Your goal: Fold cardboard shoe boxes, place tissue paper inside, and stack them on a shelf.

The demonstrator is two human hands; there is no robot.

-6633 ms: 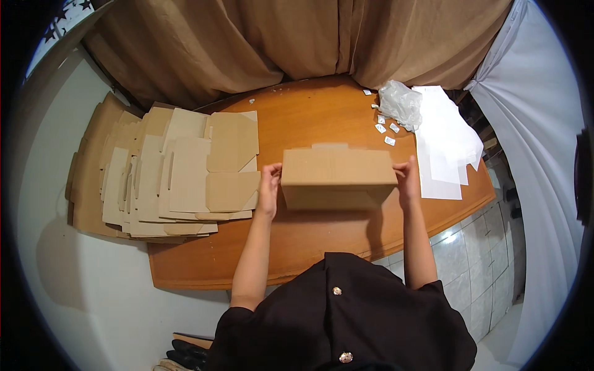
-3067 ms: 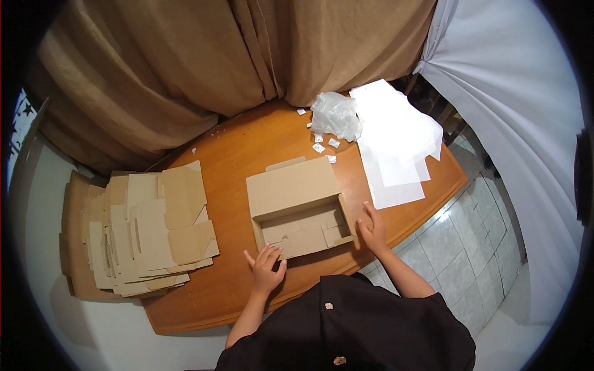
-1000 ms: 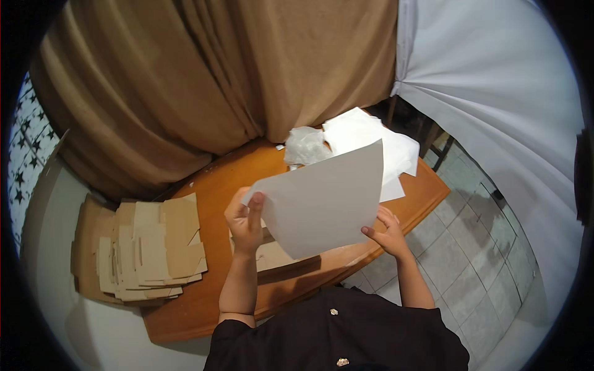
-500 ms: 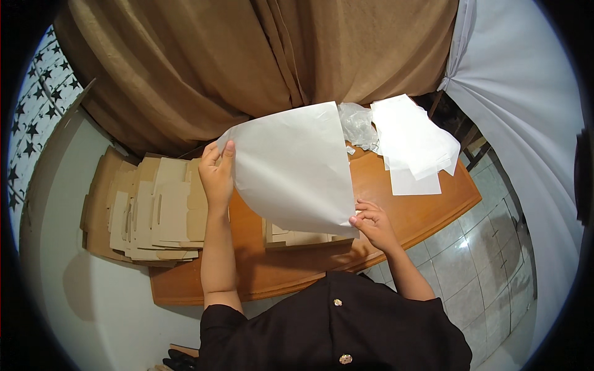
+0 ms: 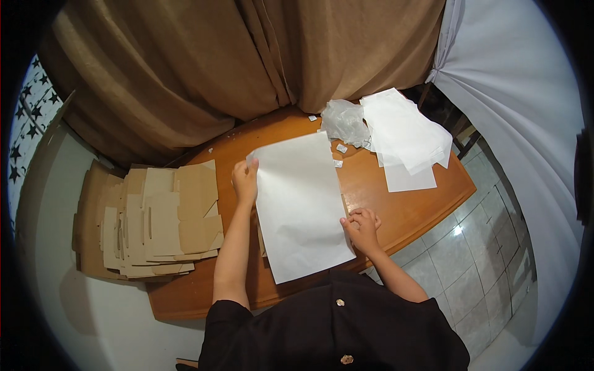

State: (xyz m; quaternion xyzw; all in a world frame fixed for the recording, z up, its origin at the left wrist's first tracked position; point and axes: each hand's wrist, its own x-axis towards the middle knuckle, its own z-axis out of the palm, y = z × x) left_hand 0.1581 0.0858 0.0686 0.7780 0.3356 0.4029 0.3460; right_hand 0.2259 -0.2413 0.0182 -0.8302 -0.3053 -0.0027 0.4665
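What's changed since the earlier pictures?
The left hand and right hand let go of the cardboard box and took up a white paper sheet. The sheet has come down and nearer, hiding most of the box. The left hand grips its far left corner; the right is at its right edge, grip unclear. Flattened cardboard stack and plastic bag stayed put.

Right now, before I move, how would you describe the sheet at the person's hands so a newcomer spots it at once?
Find the wooden table, then the space between the left hand and right hand. The large white sheet is there. Unlike the loose sheets beside the plastic bag, it has fingers at its edges.
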